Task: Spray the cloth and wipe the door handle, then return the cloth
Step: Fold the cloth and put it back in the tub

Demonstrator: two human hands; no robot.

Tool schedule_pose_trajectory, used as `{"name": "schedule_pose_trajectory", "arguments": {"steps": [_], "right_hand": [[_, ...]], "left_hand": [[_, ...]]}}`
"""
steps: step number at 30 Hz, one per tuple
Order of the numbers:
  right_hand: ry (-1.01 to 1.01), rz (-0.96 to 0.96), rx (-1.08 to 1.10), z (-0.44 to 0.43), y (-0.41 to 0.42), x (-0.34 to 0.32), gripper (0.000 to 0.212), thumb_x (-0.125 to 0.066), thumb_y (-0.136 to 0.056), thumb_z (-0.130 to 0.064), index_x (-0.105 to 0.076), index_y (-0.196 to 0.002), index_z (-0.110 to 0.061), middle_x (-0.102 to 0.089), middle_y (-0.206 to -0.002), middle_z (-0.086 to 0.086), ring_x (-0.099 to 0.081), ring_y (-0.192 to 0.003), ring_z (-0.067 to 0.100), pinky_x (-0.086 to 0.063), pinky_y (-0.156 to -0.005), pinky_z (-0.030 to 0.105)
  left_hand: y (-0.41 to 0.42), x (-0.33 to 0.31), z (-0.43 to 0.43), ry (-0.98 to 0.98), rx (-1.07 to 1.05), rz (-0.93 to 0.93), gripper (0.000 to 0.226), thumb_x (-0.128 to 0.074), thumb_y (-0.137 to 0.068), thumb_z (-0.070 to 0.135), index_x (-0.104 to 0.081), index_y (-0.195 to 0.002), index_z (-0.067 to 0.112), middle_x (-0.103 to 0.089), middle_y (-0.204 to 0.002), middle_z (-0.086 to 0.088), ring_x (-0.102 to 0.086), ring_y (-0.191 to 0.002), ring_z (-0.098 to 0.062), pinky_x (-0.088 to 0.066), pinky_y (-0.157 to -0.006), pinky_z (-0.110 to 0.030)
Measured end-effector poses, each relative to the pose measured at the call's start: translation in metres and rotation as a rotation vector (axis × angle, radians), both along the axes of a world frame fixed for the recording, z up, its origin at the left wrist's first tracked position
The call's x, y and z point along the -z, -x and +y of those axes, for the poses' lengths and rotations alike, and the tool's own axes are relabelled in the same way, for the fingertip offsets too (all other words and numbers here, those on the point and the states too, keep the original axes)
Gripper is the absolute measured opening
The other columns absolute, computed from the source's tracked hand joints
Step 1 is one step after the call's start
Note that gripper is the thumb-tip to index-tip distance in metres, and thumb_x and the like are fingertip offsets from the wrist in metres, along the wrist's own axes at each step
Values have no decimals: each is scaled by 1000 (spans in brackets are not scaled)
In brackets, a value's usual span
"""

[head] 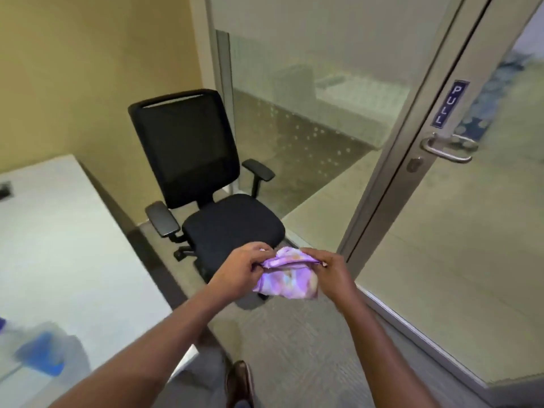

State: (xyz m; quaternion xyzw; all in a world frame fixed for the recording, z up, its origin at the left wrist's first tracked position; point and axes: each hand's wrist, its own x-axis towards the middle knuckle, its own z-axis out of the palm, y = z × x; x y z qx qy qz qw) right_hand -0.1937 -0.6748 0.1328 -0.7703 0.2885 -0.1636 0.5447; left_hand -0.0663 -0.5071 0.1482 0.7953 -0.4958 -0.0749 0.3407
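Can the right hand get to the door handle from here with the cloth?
Probably yes: nothing stands between the right hand and the door handle, though both hands grip the cloth, so the left hand must release.

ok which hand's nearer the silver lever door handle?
Right. The right hand, gripping the purple cloth, sits below-left of the silver lever door handle; the left hand holds the cloth's other edge, farther left.

The space between the fingers of the left hand [245,267] and right hand [334,270] is filled by the bunched cloth [290,275] pinched at both ends. Just beyond the fingertips, the way is blocked by the black chair [232,225]. Up and right of the right fingers, open air is seen toward the door handle [447,148].
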Motion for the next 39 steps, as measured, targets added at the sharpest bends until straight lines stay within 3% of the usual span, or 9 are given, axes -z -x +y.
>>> {"name": "schedule_pose_trajectory", "arguments": {"steps": [5, 11, 14, 17, 19, 23, 29, 34, 39], "right_hand": [[30, 40, -238, 79, -28, 8, 35, -53, -85, 13, -75, -105, -6, -74, -101, 7, -65, -87, 6, -45, -69, 3], [190, 112, -426, 154, -64, 9, 43, -48, -87, 11, -76, -102, -18, -67, -98, 5, -57, -89, 12, -45, -81, 15], [95, 161, -398, 193, -80, 14, 36, -50, -89, 6, -78, -88, -17, -69, -79, -7, -63, -67, 5, -46, -61, 5], [-62, 262, -330, 235, -92, 19, 29, -52, -92, -4, -77, -78, -11, -72, -71, -4, -68, -58, 6, -47, -44, 12], [-107, 282, -327, 263, -101, 24, 28, -51, -91, -2, -78, -86, -9, -73, -82, 1, -69, -68, 14, -51, -50, 16], [135, 302, -440, 321, -111, 34, 40, -46, -87, 7, -77, -96, -17, -72, -96, 1, -64, -90, 18, -47, -73, 21], [174, 318, -483, 413, -128, 49, 32, -55, -88, 1, -77, -98, -19, -73, -98, -2, -63, -88, 12, -44, -71, 16], [145, 337, -486, 477, -141, 55, 20, -65, -91, -18, -73, -108, -19, -72, -108, 1, -64, -92, 15, -52, -78, 23], [187, 348, -484, 522, -153, 64, 19, -61, -92, -15, -72, -107, -15, -72, -104, 6, -66, -97, 22, -53, -88, 28]], "left_hand": [[9, 12, 98, -84, -214, -44, 35, -51, -90, 2, -67, -118, 15, -65, -110, -4, -57, -100, -15, -37, -83, -15], [16, 20, 184, -64, -425, 31, 28, -55, -92, 10, -70, -113, 18, -66, -105, -1, -59, -95, -15, -46, -75, -13], [14, 26, 220, -49, -500, 78, 23, -63, -89, 15, -72, -110, 18, -66, -101, 0, -57, -92, -12, -38, -70, -4], [9, 32, 260, -24, -569, 148, 21, -70, -85, 19, -74, -106, 16, -65, -99, 2, -56, -90, -10, -40, -71, -5], [4, 36, 289, -14, -583, 201, 18, -71, -84, 19, -74, -102, 16, -65, -96, 2, -58, -88, -12, -43, -71, -9], [-5, 43, 354, -32, -579, 235, 17, -70, -80, 10, -75, -96, 15, -68, -91, 0, -58, -83, -8, -45, -70, -9], [-43, 49, 450, -86, -523, 229, 32, -63, -69, -7, -76, -93, 9, -69, -91, -8, -54, -80, -10, -31, -66, 2], [-82, 55, 508, -226, -448, 132, 27, -64, -82, 7, -75, -101, 23, -56, -92, 0, -51, -85, -13, -32, -67, -6], [-120, 64, 533, -320, -356, 45, 24, -65, -87, 17, -72, -109, 24, -51, -90, 1, -54, -88, -18, -34, -70, -19]]}}
